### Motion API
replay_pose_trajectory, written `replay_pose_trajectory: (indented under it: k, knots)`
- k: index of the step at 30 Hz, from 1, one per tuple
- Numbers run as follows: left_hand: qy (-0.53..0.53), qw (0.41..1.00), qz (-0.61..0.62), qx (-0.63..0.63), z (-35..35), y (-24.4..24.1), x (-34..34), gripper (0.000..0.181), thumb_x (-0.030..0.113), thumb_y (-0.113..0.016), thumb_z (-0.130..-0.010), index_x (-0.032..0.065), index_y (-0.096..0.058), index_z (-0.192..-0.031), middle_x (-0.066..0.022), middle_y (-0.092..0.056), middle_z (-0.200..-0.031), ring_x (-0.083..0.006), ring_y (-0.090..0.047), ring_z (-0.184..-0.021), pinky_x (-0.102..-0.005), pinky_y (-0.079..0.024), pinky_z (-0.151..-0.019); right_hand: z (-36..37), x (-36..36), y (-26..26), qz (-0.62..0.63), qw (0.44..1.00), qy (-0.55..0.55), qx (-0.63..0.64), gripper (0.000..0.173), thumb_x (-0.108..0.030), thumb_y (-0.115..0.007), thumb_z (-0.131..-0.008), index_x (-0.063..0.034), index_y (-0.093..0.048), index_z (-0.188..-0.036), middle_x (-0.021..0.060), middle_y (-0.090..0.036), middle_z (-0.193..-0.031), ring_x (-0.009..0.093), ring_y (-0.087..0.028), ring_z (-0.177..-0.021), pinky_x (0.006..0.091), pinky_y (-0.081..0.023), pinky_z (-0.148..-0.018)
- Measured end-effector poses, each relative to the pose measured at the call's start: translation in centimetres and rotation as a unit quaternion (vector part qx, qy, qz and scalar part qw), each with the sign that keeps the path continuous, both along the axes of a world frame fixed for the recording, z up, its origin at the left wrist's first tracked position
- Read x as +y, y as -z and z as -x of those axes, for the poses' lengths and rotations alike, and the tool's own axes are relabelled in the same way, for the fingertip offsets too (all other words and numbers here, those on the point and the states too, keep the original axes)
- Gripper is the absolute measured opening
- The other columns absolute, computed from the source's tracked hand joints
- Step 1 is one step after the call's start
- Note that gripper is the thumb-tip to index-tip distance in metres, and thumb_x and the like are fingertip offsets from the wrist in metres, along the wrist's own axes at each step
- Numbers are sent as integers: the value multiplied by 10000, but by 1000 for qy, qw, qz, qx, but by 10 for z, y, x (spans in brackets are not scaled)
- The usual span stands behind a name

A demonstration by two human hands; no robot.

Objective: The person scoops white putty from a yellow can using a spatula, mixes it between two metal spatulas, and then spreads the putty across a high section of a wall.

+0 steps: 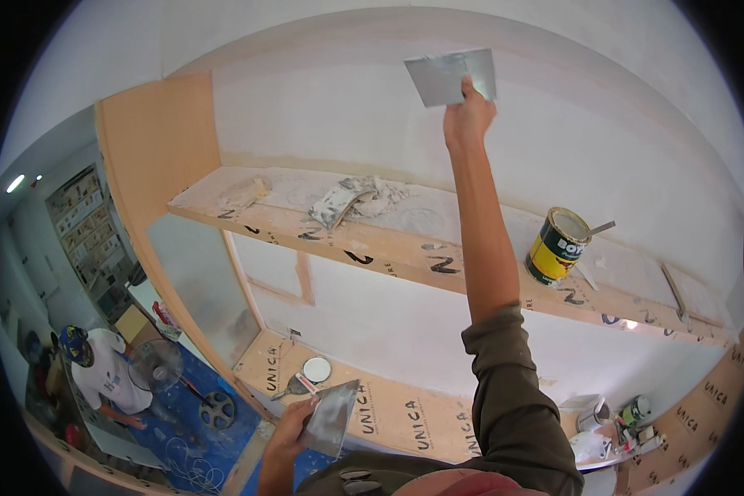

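Observation:
My right hand grips a wide metal putty knife, raised against or close to the white wall above the shelf. Low in front of me, my left hand holds a second metal putty knife, its blade smeared with whitish filler. Between wall and hands runs a wooden shelf with printed covering. On it lie a crumpled, filler-crusted piece beside loose filler, and an opened green and yellow paint can with a flat stick or tool standing in it.
The lower counter carries a round white lid and another putty knife. Containers and tubes crowd its right end. Down at the left, a person in a white shirt is near a standing fan and loose white cable.

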State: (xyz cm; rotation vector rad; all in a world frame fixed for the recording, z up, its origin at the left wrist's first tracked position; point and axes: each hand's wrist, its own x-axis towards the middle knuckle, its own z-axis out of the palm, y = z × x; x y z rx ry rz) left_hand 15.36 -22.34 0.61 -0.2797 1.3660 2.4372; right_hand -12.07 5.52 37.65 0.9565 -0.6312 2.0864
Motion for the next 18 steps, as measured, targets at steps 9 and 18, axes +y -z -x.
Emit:
replay_pose_trajectory:
  k: [9, 18]
  knots:
    - [-66, 997, -11, -23, -2, 3, -3, 201, 167, -504, -882, -14, -574, -932, -57, -604, -813, -117, -579, -697, -254, -466, -589, 32, -57, -72, 126, 991, 35, -40, 227, -12, -437, -856, 94, -433, -1056, 128, -490, -1075, 198, -496, -946, 330, -403, -849]
    - [-102, 994, -16, -22, -13, 2, -15, 212, 175, -518, -869, -25, -588, -869, -82, -623, -756, -134, -595, -604, -253, -471, -539, 10, -84, -83, 151, 983, 66, -82, 152, 12, -412, -806, 61, -436, -948, 82, -484, -977, 166, -446, -818, 254, -356, -754]
